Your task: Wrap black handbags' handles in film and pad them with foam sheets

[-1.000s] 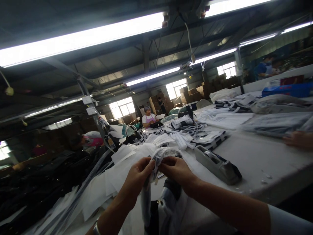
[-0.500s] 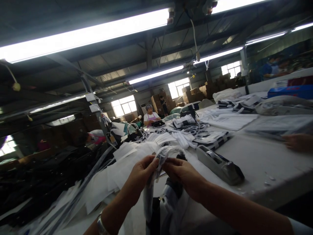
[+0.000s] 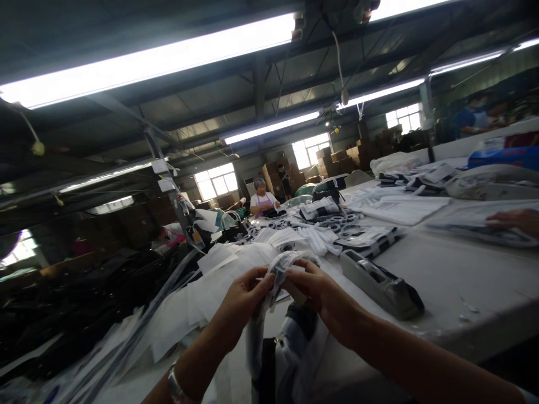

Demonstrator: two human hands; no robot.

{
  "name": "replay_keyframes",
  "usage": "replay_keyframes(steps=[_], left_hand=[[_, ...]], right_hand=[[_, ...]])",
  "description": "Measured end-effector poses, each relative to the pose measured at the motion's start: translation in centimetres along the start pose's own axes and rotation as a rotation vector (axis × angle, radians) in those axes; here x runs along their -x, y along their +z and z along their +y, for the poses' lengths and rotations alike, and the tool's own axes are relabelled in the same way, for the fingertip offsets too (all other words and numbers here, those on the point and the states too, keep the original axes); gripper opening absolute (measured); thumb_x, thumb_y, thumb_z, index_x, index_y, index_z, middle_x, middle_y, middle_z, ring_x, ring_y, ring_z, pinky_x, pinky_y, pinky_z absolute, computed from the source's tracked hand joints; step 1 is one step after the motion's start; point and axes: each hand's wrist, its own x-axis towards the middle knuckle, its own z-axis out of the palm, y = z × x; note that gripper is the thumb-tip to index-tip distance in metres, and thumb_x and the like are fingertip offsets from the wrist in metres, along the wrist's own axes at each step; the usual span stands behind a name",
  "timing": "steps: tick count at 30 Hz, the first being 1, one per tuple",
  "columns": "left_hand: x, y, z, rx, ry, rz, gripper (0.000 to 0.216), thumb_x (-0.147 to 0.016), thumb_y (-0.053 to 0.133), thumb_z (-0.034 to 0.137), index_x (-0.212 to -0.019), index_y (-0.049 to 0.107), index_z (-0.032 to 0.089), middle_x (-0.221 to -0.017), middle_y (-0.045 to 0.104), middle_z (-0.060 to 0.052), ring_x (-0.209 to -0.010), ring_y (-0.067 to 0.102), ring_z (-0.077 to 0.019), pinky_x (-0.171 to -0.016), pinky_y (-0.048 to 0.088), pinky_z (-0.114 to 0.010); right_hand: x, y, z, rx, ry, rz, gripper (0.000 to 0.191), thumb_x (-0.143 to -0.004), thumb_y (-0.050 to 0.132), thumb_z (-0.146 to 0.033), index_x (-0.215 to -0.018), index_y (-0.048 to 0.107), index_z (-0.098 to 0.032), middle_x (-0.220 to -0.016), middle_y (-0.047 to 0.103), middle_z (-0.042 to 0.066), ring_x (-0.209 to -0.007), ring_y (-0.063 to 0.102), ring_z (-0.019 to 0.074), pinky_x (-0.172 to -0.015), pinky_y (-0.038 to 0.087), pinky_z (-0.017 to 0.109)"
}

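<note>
A curved handle (image 3: 279, 264) in thin white wrapping arches up in front of me. My left hand (image 3: 244, 296) pinches its left side between thumb and fingers. On the other side, my right hand (image 3: 322, 292) has its thumb and fingers closed on the same wrapping near the top of the curve. Below the hands stands a dark bag (image 3: 264, 365), partly covered in white wrap and mostly hidden by the hands and wrap. A grey tape dispenser (image 3: 379, 286) rests on the table to the right of my right hand.
White sheets (image 3: 181, 303) spread over the table's left side. Wrapped handles and flat bags are heaped farther back. At the right edge, a co-worker's hand (image 3: 516, 220) lies over a plastic-wrapped flat piece (image 3: 467, 227). Another person (image 3: 261, 201) sits across the table.
My right hand's fingers have lifted and shifted on the wrapped handle, while my left hand keeps its pinch. The co-worker's hand at the right has moved up over the flat piece.
</note>
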Motion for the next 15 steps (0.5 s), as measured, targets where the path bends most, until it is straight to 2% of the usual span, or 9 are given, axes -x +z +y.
replay_keyframes(steps=[2,6,9,12,15], left_hand=[[0.0,0.2,-0.1,-0.011,0.005,0.008,0.041,-0.079,0.072,0.051,-0.101,0.069,0.017,-0.073,0.064,-0.001,-0.077,0.061,-0.0163,-0.069,0.045,-0.024],[0.1,0.7,-0.6,-0.045,0.007,0.033,0.046,-0.078,0.072,0.054,-0.104,0.067,0.016,-0.076,0.064,-0.001,-0.077,0.063,-0.0175,-0.068,0.047,-0.025],[0.1,0.8,-1.3,-0.011,0.031,0.120,0.054,-0.073,0.076,0.055,-0.109,0.062,0.017,-0.092,0.067,-0.005,-0.082,0.065,-0.0178,-0.069,0.049,-0.025],[0.0,0.8,-2.1,0.120,0.000,0.230,0.073,-0.065,0.084,0.053,-0.122,0.052,0.020,-0.118,0.063,-0.011,-0.087,0.067,-0.0196,-0.071,0.052,-0.028],[0.2,0.8,-2.1,0.266,-0.064,0.160,0.084,-0.067,0.084,0.047,-0.136,0.042,0.023,-0.125,0.062,-0.013,-0.089,0.068,-0.0205,-0.075,0.053,-0.030]], right_hand=[[0.1,0.3,0.0,0.005,-0.022,0.017,0.060,-0.072,0.082,-0.044,-0.120,0.054,-0.021,-0.089,0.073,0.003,-0.080,0.067,0.0178,-0.066,0.051,0.024],[-0.1,0.9,0.1,0.016,-0.050,0.067,0.064,-0.068,0.087,-0.041,-0.118,0.052,-0.020,-0.091,0.073,0.004,-0.075,0.066,0.0166,-0.064,0.050,0.024],[-0.2,1.0,0.2,0.023,-0.066,0.073,0.060,-0.070,0.085,-0.038,-0.116,0.053,-0.020,-0.092,0.073,0.005,-0.079,0.068,0.0182,-0.068,0.052,0.026],[-0.3,0.8,0.3,0.024,-0.082,0.046,0.056,-0.071,0.084,-0.036,-0.116,0.055,-0.020,-0.092,0.073,0.004,-0.083,0.069,0.0202,-0.073,0.054,0.029],[-0.4,0.5,0.3,0.040,-0.087,-0.014,0.052,-0.073,0.083,-0.036,-0.114,0.056,-0.020,-0.094,0.073,0.004,-0.083,0.070,0.0202,-0.075,0.054,0.030]])
